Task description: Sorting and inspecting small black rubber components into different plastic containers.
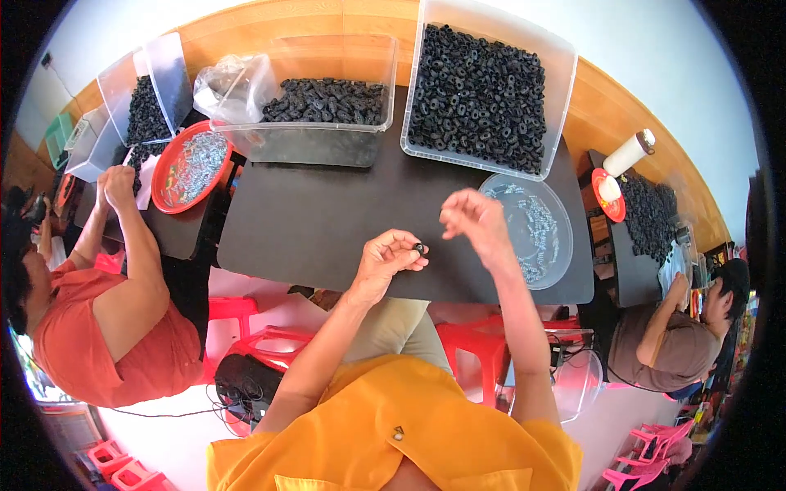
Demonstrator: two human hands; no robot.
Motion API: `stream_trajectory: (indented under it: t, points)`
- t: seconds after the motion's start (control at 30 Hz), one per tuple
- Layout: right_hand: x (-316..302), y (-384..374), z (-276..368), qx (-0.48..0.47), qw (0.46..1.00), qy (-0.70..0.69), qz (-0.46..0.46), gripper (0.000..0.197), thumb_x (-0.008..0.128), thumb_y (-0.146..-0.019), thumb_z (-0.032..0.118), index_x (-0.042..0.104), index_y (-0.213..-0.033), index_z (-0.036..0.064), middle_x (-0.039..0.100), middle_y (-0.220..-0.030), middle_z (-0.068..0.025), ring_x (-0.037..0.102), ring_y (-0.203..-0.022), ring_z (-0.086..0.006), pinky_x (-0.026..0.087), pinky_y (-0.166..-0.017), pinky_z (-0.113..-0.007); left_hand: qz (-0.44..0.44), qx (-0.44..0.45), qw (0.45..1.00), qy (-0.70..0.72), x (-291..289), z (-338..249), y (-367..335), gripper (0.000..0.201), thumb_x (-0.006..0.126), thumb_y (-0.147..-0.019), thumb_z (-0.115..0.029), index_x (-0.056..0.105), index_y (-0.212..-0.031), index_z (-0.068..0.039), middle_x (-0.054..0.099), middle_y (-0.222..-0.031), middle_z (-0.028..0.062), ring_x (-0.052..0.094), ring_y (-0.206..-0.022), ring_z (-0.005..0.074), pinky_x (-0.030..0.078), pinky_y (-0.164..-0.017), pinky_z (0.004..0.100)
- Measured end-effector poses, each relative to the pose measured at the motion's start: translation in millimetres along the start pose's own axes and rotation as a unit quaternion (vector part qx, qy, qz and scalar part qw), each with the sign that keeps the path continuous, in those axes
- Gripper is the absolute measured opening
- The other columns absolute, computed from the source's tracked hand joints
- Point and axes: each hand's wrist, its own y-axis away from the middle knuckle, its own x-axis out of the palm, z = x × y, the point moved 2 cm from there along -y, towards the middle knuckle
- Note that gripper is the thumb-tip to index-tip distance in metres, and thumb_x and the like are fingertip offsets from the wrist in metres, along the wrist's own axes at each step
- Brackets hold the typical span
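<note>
Over the near edge of the dark table, my left hand [383, 266] pinches a small black ring-like plastic part [420, 248] between thumb and fingertips. To its right, my right hand [476, 222] is raised with its fingers curled together; anything small within them is hidden. Beside that hand sits a round clear bowl [553, 270] of small shiny metal pieces, which look like springs. Beyond it, a large clear bin [479, 98] is filled with many black oval parts. Another clear bin [315, 146] to the left contains black parts of longer shape.
The dark table [327, 204] spans the middle. A plastic bag [233, 86] leans by the left bin. At left, a person in red [115, 327] works near a red basin [168, 192]; another person [671, 335] sits at right by a pile of black parts [651, 217]. Pink stools [471, 352] stand below.
</note>
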Motion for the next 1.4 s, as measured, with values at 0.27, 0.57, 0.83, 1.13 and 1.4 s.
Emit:
stream_trajectory:
  t: [0.27,0.57,0.83,1.13,1.4]
  points:
    - [18,47,-25,0.011,1.0,-0.009,-0.015,0.012,0.058,-0.084,-0.001,0.062,-0.095,-0.0042,0.063,-0.083,-0.0054,0.06,-0.073,-0.01,0.053,-0.064,-0.023,0.008,0.008,0.999,-0.038,3,2,3,0.013,0.062,-0.082,0.001,0.058,-0.095,-0.001,0.063,-0.089,0.0079,0.064,-0.077,0.0147,0.054,-0.071,0.0256]
    - [22,52,-17,-0.006,0.99,0.131,-0.046,0.009,0.061,-0.079,-0.003,0.062,-0.088,-0.0024,0.063,-0.078,-0.0073,0.061,-0.068,-0.0116,0.05,-0.059,-0.024,0.001,0.006,0.997,-0.078,8,0,5,0.013,0.061,-0.082,0.002,0.06,-0.095,-0.001,0.065,-0.085,0.0073,0.064,-0.075,0.013,0.053,-0.07,0.0239]
    - [25,50,-1,-0.083,0.934,0.348,0.006,0.008,0.061,-0.078,-0.005,0.061,-0.085,-0.0029,0.062,-0.077,-0.0083,0.062,-0.064,-0.0135,0.051,-0.055,-0.024,0.0,0.01,0.993,-0.115,7,3,6,0.013,0.061,-0.082,0.002,0.061,-0.095,0.003,0.065,-0.085,0.008,0.064,-0.075,0.0124,0.053,-0.07,0.0241]
    - [21,45,-4,0.044,0.971,0.231,0.037,0.004,0.059,-0.08,-0.005,0.06,-0.084,-0.0043,0.064,-0.076,-0.0088,0.063,-0.065,-0.0124,0.052,-0.058,-0.024,0.01,-0.001,0.993,-0.121,5,5,8,0.013,0.061,-0.083,0.0,0.061,-0.096,0.002,0.065,-0.083,0.0087,0.064,-0.073,0.0137,0.053,-0.067,0.0246]
    - [29,47,-5,-0.091,0.924,0.37,0.018,0.004,0.057,-0.075,-0.006,0.056,-0.077,-0.0035,0.059,-0.071,-0.0121,0.061,-0.061,-0.0217,0.047,-0.054,-0.03,-0.013,0.008,0.984,-0.175,5,10,7,0.013,0.062,-0.081,0.003,0.061,-0.094,0.003,0.065,-0.081,0.0079,0.064,-0.07,0.0118,0.053,-0.065,0.0232]
